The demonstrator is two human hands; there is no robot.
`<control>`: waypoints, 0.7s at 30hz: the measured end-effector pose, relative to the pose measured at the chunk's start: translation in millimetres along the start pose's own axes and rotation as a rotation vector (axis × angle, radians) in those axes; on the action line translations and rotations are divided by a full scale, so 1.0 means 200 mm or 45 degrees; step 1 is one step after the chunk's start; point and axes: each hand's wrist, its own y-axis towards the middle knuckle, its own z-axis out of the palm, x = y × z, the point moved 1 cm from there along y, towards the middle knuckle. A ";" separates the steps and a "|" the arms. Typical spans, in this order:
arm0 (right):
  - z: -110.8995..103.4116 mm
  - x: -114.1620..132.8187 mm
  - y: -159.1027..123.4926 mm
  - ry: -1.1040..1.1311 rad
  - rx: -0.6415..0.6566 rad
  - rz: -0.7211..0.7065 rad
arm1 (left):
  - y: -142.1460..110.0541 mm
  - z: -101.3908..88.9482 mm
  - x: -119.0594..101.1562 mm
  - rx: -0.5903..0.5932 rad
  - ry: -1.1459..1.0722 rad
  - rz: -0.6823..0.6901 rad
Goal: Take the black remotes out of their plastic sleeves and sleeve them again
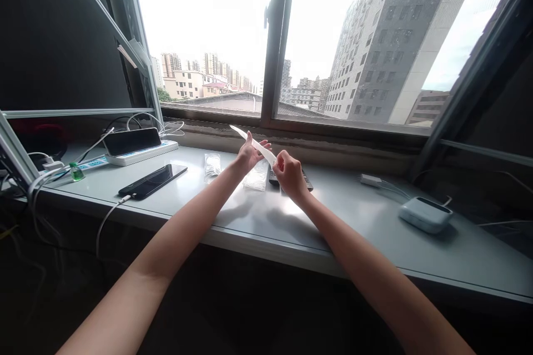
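Note:
Both my hands are raised over a grey window ledge (pixel 250 216). My right hand (pixel 289 173) is closed in a pinch on the near end of a long thin white strip (pixel 255 143). My left hand (pixel 251 152) holds the strip's middle, fingers curled against it. The strip slants up to the left, its far tip free. Under my hands lie a clear plastic packet (pixel 256 178) and a dark remote control (pixel 307 181), partly hidden by my right hand.
A second clear packet (pixel 212 165) lies left of my hands. A black phone (pixel 153 180) on a cable, another phone (pixel 131 140) on a white power strip (pixel 144 154), a small green bottle (pixel 76 172) and cables sit left. A white box (pixel 425 213) sits right. The window frame (pixel 277 39) stands behind.

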 end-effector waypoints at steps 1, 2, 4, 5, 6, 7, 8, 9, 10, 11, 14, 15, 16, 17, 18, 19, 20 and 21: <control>0.00 0.01 0.00 -0.024 0.033 0.018 | 0.00 0.00 0.00 0.004 0.000 -0.003; -0.01 0.01 -0.01 -0.054 0.073 0.032 | 0.01 -0.01 0.00 0.005 -0.002 -0.003; -0.01 0.02 -0.01 -0.117 0.165 0.044 | 0.02 -0.02 -0.01 -0.012 -0.020 0.012; -0.01 0.02 -0.01 -0.142 0.209 0.046 | 0.02 -0.03 -0.02 -0.029 -0.034 0.026; -0.01 0.02 -0.01 -0.164 0.245 0.046 | 0.03 -0.04 -0.04 -0.050 -0.050 0.042; -0.02 0.01 0.00 -0.190 0.273 0.051 | 0.04 -0.06 -0.05 -0.072 -0.065 0.059; -0.02 -0.01 0.00 -0.227 0.292 0.073 | 0.05 -0.08 -0.07 -0.092 -0.082 0.077; -0.02 -0.03 0.01 -0.281 0.311 0.120 | 0.05 -0.09 -0.10 -0.111 -0.097 0.093; -0.02 -0.06 0.01 -0.352 0.339 0.195 | 0.06 -0.11 -0.12 -0.126 -0.112 0.107; -0.02 -0.09 0.02 -0.430 0.383 0.292 | 0.06 -0.13 -0.14 -0.141 -0.125 0.122; -0.02 -0.18 0.02 -0.582 0.580 0.609 | 0.07 -0.18 -0.19 -0.192 -0.153 0.161; -0.02 -0.21 0.02 -0.590 0.626 0.670 | 0.08 -0.19 -0.20 -0.205 -0.160 0.169; -0.02 -0.23 0.02 -0.585 0.650 0.705 | 0.08 -0.21 -0.21 -0.214 -0.169 0.176; -0.02 -0.24 0.02 -0.573 0.656 0.720 | 0.08 -0.22 -0.22 -0.220 -0.178 0.179; -0.02 -0.26 0.02 -0.563 0.651 0.722 | 0.09 -0.23 -0.23 -0.223 -0.189 0.181; -0.03 -0.27 0.02 -0.559 0.643 0.719 | 0.09 -0.24 -0.23 -0.224 -0.200 0.184; -0.03 -0.28 0.03 -0.560 0.639 0.721 | 0.10 -0.25 -0.23 -0.225 -0.209 0.185; -0.03 -0.29 0.03 -0.564 0.636 0.726 | 0.10 -0.26 -0.24 -0.225 -0.217 0.187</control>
